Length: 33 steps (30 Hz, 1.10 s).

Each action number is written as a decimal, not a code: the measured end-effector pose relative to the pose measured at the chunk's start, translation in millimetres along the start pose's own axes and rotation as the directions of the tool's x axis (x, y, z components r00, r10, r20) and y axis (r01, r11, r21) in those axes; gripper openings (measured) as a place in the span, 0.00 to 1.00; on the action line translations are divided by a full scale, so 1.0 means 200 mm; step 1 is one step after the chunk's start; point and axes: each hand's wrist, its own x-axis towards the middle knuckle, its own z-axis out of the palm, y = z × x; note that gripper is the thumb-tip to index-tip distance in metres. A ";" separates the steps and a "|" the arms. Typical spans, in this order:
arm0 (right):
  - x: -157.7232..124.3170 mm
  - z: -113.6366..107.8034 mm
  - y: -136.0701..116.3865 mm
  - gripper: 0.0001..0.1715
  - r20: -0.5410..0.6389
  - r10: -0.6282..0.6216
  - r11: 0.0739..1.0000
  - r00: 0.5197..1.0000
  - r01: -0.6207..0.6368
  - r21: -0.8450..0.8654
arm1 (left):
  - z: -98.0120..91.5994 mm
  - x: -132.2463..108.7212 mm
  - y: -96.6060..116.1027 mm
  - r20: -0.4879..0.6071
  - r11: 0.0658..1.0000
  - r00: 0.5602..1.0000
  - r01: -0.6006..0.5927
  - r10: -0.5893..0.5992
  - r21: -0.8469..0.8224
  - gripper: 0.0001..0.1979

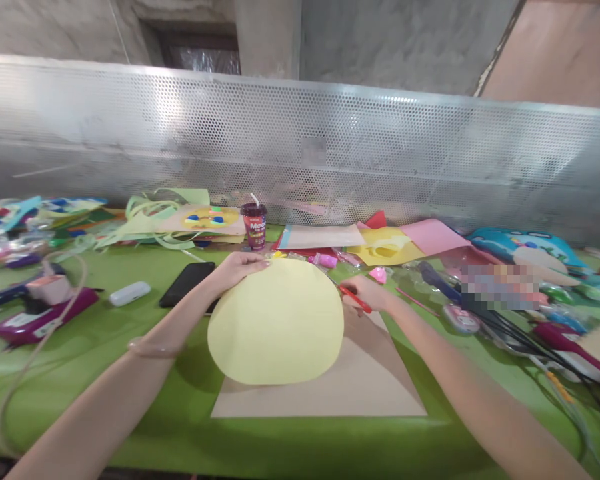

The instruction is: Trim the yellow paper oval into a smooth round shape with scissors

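A large rounded sheet of pale yellow paper [280, 327] is held up over the table in front of me. My left hand [241, 269] pinches its upper left edge. At the right edge of the yellow paper, my right hand [363, 293] is closed around red-handled scissors [356, 300]; the blades are mostly hidden, and I cannot tell whether they touch the paper. Beneath lies a flat beige sheet [380, 380], partly covered by the yellow paper and its shadow.
Behind my left forearm lies a black phone [187, 283], with a white case [130, 293] beside it. A purple drink cup [255, 227] with a straw stands at the back. Purple glue guns [45, 320], cables and craft scraps crowd both sides. A perforated metal panel [280, 147] borders the table.
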 end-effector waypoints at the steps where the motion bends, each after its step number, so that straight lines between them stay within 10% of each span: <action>1: 0.00 0.00 0.00 0.05 -0.003 0.005 1.000 1.000 -0.005 -0.005 | 0.00 0.00 0.00 0.005 1.000 1.000 0.004 -0.004 -0.002 0.22; 33: 0.01 0.01 -0.03 0.05 0.008 -0.057 0.990 0.998 0.058 -0.126 | 0.00 0.00 0.00 0.057 0.998 0.997 0.044 -0.042 -0.043 0.20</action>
